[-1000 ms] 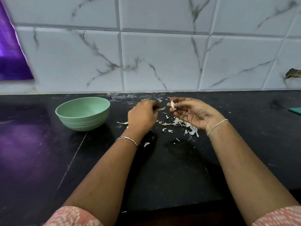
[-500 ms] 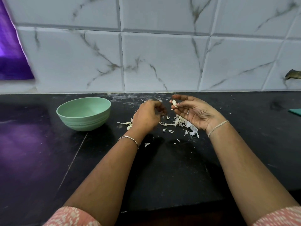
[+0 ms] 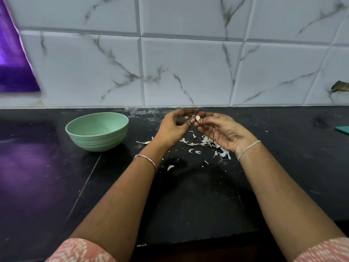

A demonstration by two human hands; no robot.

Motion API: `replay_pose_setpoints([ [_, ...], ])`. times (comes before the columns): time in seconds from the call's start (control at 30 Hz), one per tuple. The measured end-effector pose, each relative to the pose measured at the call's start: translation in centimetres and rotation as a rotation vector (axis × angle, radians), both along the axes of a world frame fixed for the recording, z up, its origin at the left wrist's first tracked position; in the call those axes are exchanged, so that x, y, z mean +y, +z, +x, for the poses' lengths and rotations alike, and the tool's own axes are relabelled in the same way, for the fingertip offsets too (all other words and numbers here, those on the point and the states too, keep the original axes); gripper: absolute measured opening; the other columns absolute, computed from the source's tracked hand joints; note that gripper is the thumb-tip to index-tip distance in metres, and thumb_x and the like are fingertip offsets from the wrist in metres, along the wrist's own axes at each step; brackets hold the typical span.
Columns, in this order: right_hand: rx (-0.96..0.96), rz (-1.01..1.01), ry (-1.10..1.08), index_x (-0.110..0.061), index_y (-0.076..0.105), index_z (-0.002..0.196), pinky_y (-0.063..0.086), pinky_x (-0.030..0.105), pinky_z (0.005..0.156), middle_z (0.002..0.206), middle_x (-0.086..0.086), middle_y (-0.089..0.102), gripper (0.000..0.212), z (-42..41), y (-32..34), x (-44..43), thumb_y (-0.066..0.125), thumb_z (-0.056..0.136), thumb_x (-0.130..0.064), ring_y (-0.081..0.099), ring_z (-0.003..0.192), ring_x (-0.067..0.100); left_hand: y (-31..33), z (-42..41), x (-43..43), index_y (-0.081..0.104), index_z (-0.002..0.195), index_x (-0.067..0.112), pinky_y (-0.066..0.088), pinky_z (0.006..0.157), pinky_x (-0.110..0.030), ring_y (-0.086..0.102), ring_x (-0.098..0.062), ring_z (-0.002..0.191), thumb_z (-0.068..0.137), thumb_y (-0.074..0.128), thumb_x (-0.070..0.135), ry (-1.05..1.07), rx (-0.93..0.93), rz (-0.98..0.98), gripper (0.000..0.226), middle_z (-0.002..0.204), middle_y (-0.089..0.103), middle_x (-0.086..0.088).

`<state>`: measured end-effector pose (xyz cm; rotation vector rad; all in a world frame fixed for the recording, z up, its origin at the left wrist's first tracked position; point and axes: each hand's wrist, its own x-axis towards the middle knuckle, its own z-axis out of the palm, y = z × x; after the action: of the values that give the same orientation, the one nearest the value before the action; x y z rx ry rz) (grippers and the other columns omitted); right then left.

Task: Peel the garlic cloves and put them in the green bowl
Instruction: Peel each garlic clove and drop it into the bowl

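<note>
Pale garlic clove (image 3: 197, 118) held above the black tabletop (image 3: 188, 195) near its back edge, right hand (image 3: 222, 133) pinching it at the fingertips, left hand (image 3: 170, 127) curled with fingertips on the same clove, green bowl (image 3: 98, 142) standing apart toward the left edge, papery peels (image 3: 205, 143) scattered beneath the hands.

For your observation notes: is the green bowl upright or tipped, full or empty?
Upright: the green bowl sits on its base, mouth up. The inside in view looks empty; the rim hides its near floor.
</note>
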<state>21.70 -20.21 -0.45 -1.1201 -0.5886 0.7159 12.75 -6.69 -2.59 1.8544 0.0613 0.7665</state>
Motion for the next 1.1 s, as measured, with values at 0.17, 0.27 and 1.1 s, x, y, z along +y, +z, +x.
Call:
replay_pose_setpoints([
  [0.17, 0.03, 0.007, 0.04, 0.005, 0.058, 0.116, 0.059, 0.022, 0.07, 0.084, 0.012, 0.074, 0.026, 0.0, 0.1, -0.1, 0.059, 0.09, 0.003, 0.072, 0.074, 0.016, -0.4, 0.6, 0.5, 0.073, 0.103, 0.022, 0.047, 0.073, -0.024, 0.06, -0.011, 0.08, 0.089, 0.07, 0.014, 0.066, -0.049, 0.054, 0.017, 0.109, 0.071, 0.001],
  [0.27, 0.018, 0.003, 0.068, 0.006, 0.061, 0.115, 0.058, 0.024, 0.075, 0.089, 0.013, 0.074, 0.024, 0.0, 0.3, -0.4, 0.057, 0.091, 0.001, 0.073, 0.078, 0.017, -0.5, 0.6, 0.5, 0.072, 0.103, 0.02, 0.049, 0.07, -0.025, 0.062, -0.012, 0.078, 0.089, 0.07, 0.016, 0.08, -0.049, 0.038, 0.016, 0.104, 0.073, 0.002],
  [1.1, 0.014, -0.031, 0.067, 0.007, 0.065, 0.105, 0.059, 0.022, 0.073, 0.088, 0.013, 0.074, 0.019, 0.1, -0.5, 0.3, 0.061, 0.089, -0.002, 0.073, 0.08, 0.017, -0.2, -0.5, 0.9, 0.068, 0.099, 0.028, 0.052, 0.075, -0.025, 0.063, -0.006, 0.08, 0.09, 0.068, 0.012, 0.075, -0.038, 0.147, 0.018, 0.099, 0.069, 0.014],
])
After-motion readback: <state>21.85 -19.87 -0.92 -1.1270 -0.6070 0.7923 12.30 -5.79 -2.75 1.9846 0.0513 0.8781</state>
